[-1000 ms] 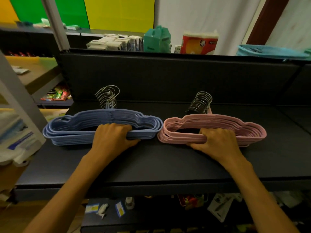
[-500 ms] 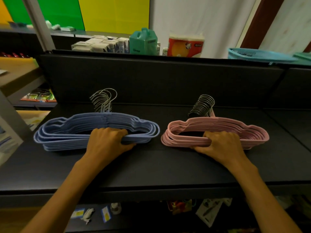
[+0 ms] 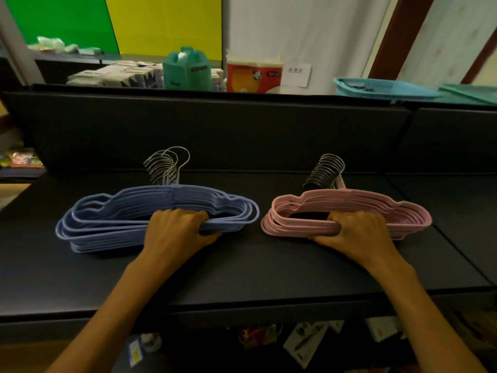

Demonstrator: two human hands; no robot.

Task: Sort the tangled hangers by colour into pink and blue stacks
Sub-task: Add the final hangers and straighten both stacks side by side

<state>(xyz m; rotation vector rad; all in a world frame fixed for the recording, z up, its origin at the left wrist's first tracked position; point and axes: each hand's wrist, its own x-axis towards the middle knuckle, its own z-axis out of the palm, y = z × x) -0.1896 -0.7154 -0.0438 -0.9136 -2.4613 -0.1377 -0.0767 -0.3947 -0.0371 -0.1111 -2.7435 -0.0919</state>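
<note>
Two stacks of hangers lie flat on a dark shelf [image 3: 269, 267]. The blue hanger stack [image 3: 107, 219] is on the left, its metal hooks [image 3: 166, 165] pointing up at the back. The pink hanger stack [image 3: 382, 208] is on the right, with its own hooks [image 3: 325, 170] also at the back. My left hand [image 3: 174, 232] is shut on the front bars of the blue stack, fingers curled over them. My right hand [image 3: 360, 232] grips the front bars of the pink stack the same way. A narrow gap separates the two stacks.
A dark back panel [image 3: 242, 130] rises behind the stacks. Beyond it stand a green jug [image 3: 187, 68], a red-orange package [image 3: 254, 75], small boxes [image 3: 115, 76] and a teal basket [image 3: 382, 88]. A lower shelf with small items [image 3: 301, 343] sits under the front edge.
The view has shifted, so both stacks sit further right and lower in frame. A gap has opened between the blue and pink stacks. Both hands keep their grip.
</note>
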